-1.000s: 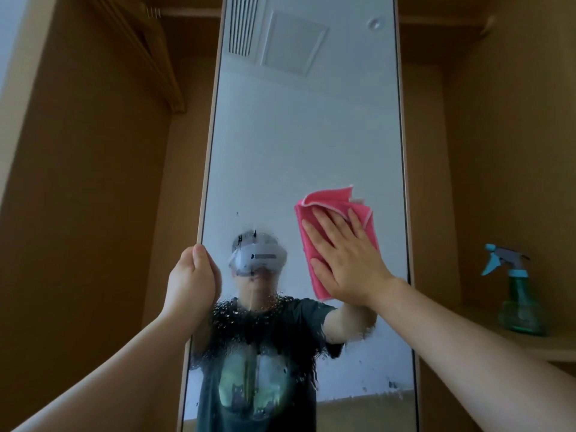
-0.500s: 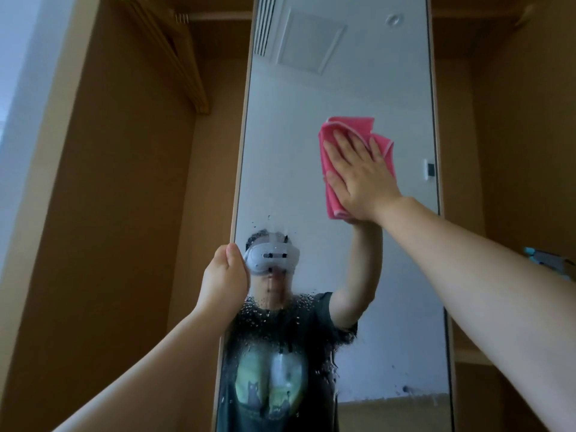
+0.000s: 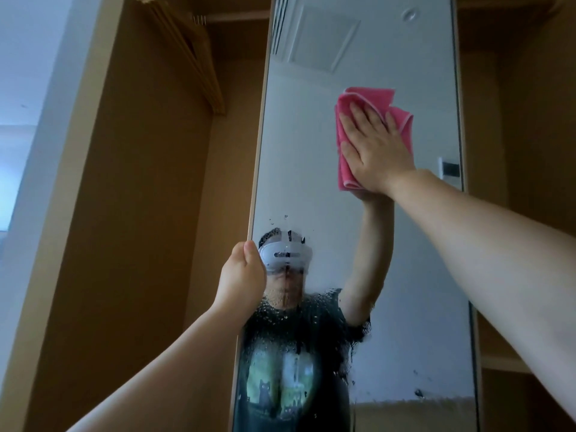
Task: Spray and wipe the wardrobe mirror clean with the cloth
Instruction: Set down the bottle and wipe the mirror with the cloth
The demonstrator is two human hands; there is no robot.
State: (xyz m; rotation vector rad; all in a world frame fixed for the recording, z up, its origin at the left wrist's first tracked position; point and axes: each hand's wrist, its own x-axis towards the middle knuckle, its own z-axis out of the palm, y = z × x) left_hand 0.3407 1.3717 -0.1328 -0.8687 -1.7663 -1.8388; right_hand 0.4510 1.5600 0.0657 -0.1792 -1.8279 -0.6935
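Observation:
A tall wardrobe mirror (image 3: 311, 169) in a pale wooden frame fills the middle of the view. Its lower half carries spray droplets; the upper part looks dry. My right hand (image 3: 375, 148) lies flat with straight fingers on a folded pink cloth (image 3: 367, 98), pressing it against the upper right of the glass. My left hand (image 3: 244, 275) grips the mirror's left edge at mid height, fingers curled round the frame. The spray bottle is out of view.
Brown wardrobe panels (image 3: 131, 213) stand on both sides of the mirror. A wooden hanging rail (image 3: 193, 57) runs at the upper left. A shelf edge (image 3: 501, 363) shows low on the right behind my forearm. A white wall (image 3: 37, 88) lies far left.
My right hand has slid the pink cloth upward along the right side of the glass. The view has tilted up and left, so the spray bottle has left the frame. My left hand keeps its grip.

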